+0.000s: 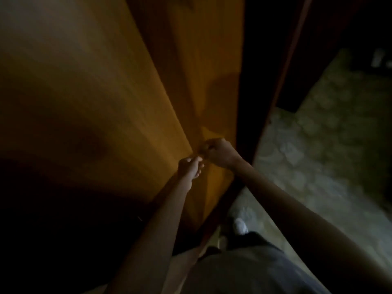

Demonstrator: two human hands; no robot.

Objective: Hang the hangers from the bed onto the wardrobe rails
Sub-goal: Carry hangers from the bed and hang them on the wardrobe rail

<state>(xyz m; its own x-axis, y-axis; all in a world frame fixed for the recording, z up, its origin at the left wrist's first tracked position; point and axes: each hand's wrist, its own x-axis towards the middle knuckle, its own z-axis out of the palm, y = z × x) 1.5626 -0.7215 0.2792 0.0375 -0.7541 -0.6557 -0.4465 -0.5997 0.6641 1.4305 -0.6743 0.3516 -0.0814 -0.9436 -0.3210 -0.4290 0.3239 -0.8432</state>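
head view is dim and blurred, looking down two bare forearms at a tall orange-brown wooden wardrobe door [101, 98] that fills the left and middle of the frame. its grain runs lengthwise, and its surface is smooth and plain, darkening into shadow at lower left. the left hand [191, 166] and the right hand [218, 152] meet close together at the seam where this door panel meets the next panel [216, 66]. both hands have their fingers curled in, apparently at something small on the seam, but the blur hides what it is, so i cannot tell whether either hand is gripping anything. no hangers, bed or rail can be made out in this view. right of the panels a dark vertical gap [256, 60] runs down beside a thin reddish-brown edge [292, 49]. beyond it lies pale patterned floor [318, 145], the only open room, stretching to the right. a white-toed foot [240, 225] stands on the floor just beside the wardrobe's foot, above grey clothing [244, 270]. no writing or labels can be read.
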